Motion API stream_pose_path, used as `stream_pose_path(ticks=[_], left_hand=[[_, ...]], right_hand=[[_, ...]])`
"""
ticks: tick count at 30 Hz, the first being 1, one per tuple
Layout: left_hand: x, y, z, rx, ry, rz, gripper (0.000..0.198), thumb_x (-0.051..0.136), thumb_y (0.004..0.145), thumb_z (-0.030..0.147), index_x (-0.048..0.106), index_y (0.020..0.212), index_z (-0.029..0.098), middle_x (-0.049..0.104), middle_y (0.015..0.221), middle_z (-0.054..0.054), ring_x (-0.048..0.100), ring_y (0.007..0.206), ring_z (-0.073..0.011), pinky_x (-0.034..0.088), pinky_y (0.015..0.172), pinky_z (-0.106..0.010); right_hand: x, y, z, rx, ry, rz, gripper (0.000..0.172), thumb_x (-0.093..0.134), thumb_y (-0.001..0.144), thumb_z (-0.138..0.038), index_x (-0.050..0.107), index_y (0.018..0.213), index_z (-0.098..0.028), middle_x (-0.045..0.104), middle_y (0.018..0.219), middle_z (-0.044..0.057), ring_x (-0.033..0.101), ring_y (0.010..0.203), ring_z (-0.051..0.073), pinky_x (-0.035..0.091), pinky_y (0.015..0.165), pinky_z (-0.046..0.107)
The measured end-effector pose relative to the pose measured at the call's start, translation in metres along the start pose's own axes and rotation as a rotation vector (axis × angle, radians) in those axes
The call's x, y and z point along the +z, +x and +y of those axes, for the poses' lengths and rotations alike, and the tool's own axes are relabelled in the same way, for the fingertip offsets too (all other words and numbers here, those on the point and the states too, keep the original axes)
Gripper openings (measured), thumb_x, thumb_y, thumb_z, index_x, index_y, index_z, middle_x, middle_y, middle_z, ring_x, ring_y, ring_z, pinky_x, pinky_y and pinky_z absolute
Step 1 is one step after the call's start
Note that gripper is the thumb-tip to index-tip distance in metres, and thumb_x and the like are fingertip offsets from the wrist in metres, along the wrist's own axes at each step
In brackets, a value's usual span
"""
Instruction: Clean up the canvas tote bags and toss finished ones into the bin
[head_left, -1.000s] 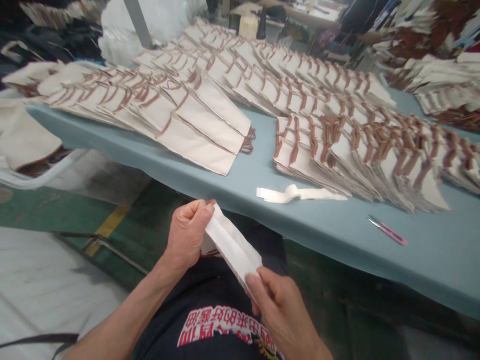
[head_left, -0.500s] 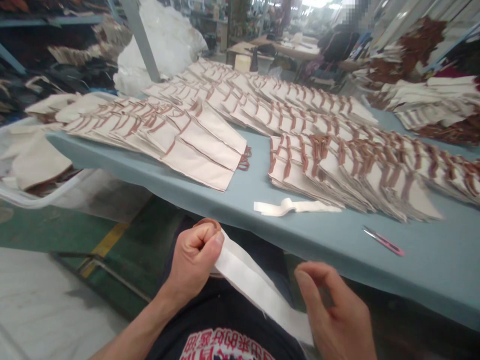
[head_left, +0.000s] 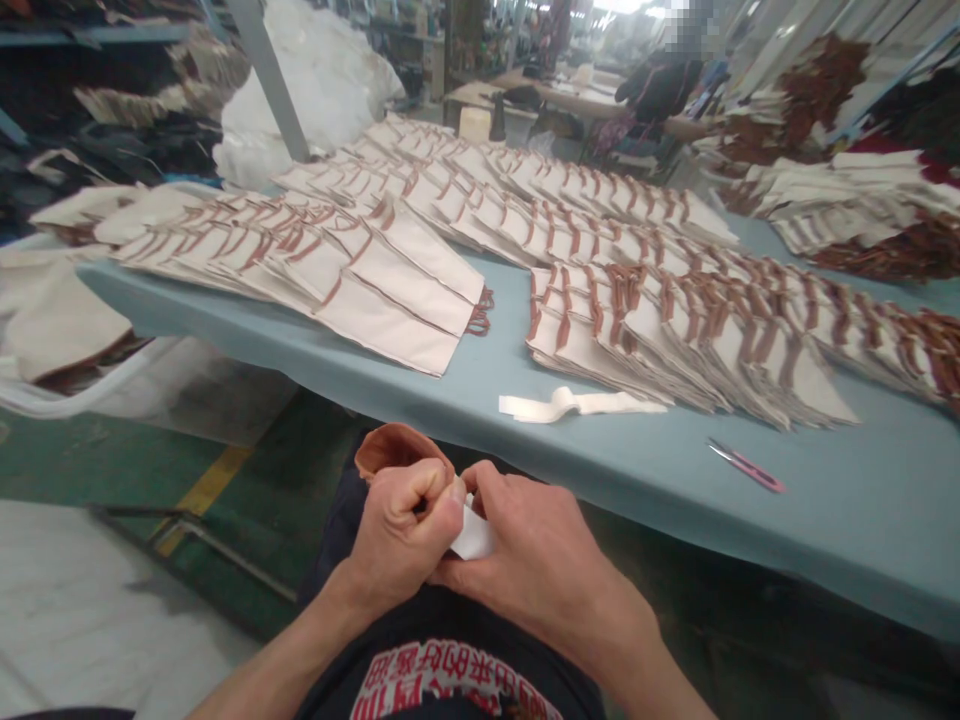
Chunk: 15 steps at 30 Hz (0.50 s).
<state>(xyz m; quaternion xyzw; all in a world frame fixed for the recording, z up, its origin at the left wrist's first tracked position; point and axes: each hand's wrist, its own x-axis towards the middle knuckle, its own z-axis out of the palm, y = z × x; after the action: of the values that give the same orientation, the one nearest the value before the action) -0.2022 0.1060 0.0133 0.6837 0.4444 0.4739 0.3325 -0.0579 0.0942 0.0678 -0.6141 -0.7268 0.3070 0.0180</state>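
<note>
My left hand (head_left: 409, 520) is closed on a piece with a curved brown part (head_left: 401, 447) that sticks up behind the knuckles. Right beside it, my right hand (head_left: 525, 535) has its fingers curled round the white part (head_left: 474, 535) of the piece, the fingertips of both hands nearly touching. Most of the white part is hidden by the hands. Both hands are over my lap, in front of the table edge. On the table (head_left: 600, 450) lie a white folded strip (head_left: 577, 403) and small pink-handled snips (head_left: 746, 466).
Overlapping cream pieces with brown edging (head_left: 405, 300) cover much of the table, with more rows (head_left: 675, 330) at the right. A white tub (head_left: 90, 395) of cloth pieces stands at the left. A person (head_left: 660, 85) is in the background.
My right hand has moved left and up to my left hand and now holds the white part. More of the brown part shows. The table view has shifted slightly left.
</note>
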Motion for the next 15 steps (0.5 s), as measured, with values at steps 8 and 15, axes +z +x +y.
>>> stream_pose_path(ticks=[8, 15], left_hand=[[0.008, -0.011, -0.009, 0.087, 0.034, -0.031, 0.040, 0.051, 0.090, 0.011, 0.026, 0.061, 0.022, 0.031, 0.051, 0.008, 0.031, 0.044, -0.0069, 0.026, 0.045, -0.021], [0.025, -0.022, 0.000, 0.240, 0.143, 0.029, 0.033, 0.049, 0.079, 0.003, 0.029, 0.062, 0.022, 0.039, 0.051, 0.007, 0.034, 0.046, -0.0085, 0.023, 0.050, -0.026]], right_hand=[[0.004, 0.007, 0.002, -0.063, -0.050, -0.067, 0.017, 0.063, 0.092, -0.030, 0.060, 0.105, -0.020, 0.077, 0.094, 0.007, 0.075, 0.084, 0.028, 0.036, 0.065, 0.032], [0.072, 0.015, 0.021, -0.012, 0.166, 0.103, 0.014, 0.058, 0.093, -0.030, 0.066, 0.086, -0.021, 0.070, 0.068, 0.005, 0.065, 0.060, 0.023, 0.035, 0.055, 0.031]])
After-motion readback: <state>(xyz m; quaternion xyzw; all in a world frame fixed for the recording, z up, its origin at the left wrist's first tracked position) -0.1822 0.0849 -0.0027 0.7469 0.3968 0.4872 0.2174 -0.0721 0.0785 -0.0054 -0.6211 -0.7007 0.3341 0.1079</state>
